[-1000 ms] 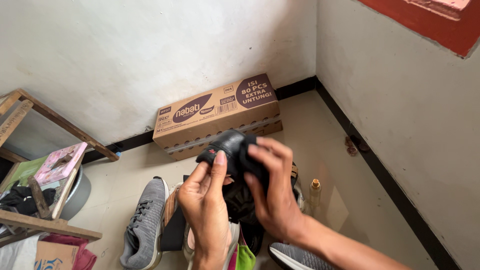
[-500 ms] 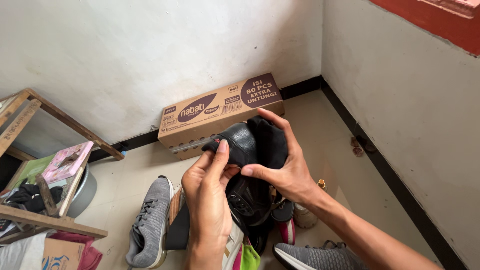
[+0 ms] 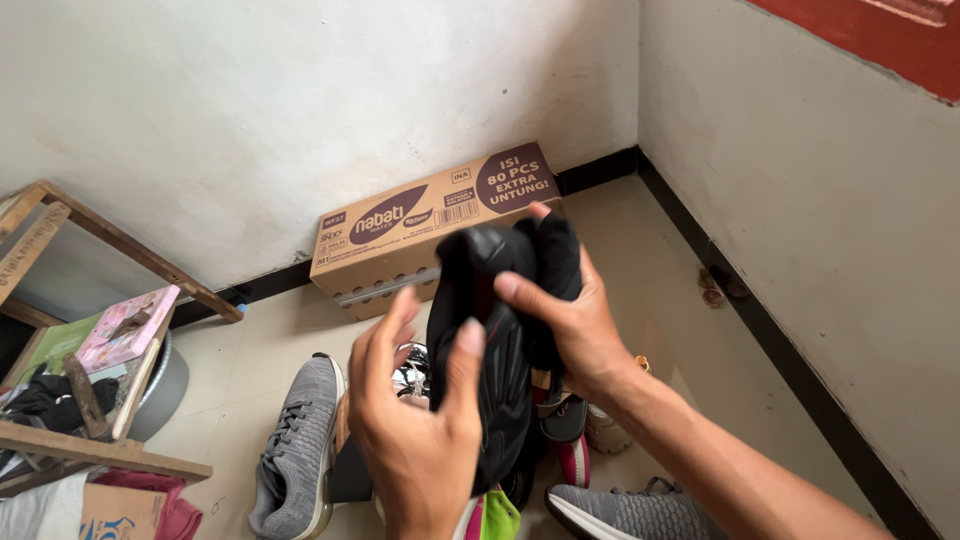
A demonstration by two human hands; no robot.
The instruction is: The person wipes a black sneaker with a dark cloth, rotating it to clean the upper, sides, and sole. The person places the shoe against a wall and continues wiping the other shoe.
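I hold a black shoe (image 3: 492,330) up in front of me, toe pointing up, its side toward me. My left hand (image 3: 415,440) grips its lower part, thumb across the side. My right hand (image 3: 565,315) presses a black cloth (image 3: 553,262) against the upper part of the shoe, fingers wrapped over it. Below the shoe lies a pile of footwear on the floor.
A long cardboard box (image 3: 435,226) lies against the back wall. A grey sneaker (image 3: 295,445) rests on the tiled floor at left, another grey sneaker (image 3: 620,510) at bottom right. A wooden rack (image 3: 90,400) with books and clothes stands at left. A small bottle (image 3: 605,425) sits behind my right wrist.
The shoe has turned from lying across to standing toe-up. My left hand slid down to its lower part, and my right hand with the cloth moved up over the toe.
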